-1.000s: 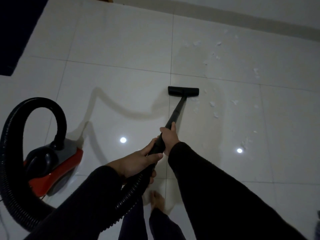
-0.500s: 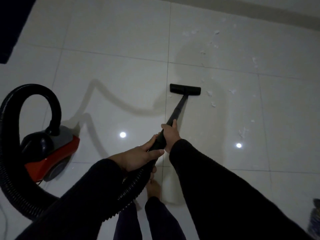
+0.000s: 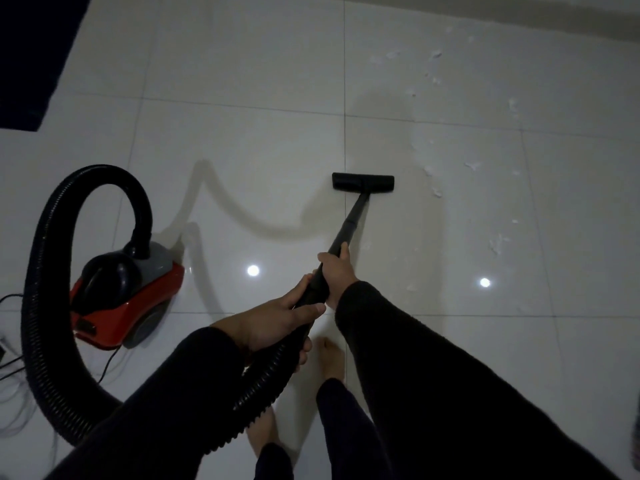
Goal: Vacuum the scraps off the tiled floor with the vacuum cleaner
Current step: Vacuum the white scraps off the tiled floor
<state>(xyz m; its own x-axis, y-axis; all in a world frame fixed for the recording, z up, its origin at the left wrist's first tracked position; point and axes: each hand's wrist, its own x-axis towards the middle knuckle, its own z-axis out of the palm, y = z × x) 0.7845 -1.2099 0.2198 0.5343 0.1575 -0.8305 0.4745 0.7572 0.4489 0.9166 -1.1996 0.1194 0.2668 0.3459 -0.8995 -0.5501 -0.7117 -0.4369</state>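
A red and black vacuum cleaner [image 3: 124, 299] sits on the white tiled floor [image 3: 242, 140] at the left. Its ribbed black hose [image 3: 41, 271] loops up and round to the black wand [image 3: 349, 223]. My left hand [image 3: 273, 323] grips the wand where the hose joins it. My right hand [image 3: 337, 271] grips the wand higher up. The flat black nozzle [image 3: 363, 182] rests on the floor ahead of me. Several white scraps [image 3: 436, 192] lie scattered right of the nozzle and farther back [image 3: 434, 55]; none touch it.
A dark mat [image 3: 31, 57] covers the far left corner. The power cord [image 3: 14, 362] and thin cables trail on the floor at the left edge. My bare feet [image 3: 332, 358] stand below the hands. A wall base [image 3: 554, 19] runs along the top right.
The nozzle has slid left and toward me, away from the nearest scraps. The view has shifted, so the vacuum cleaner body now shows more fully at left.
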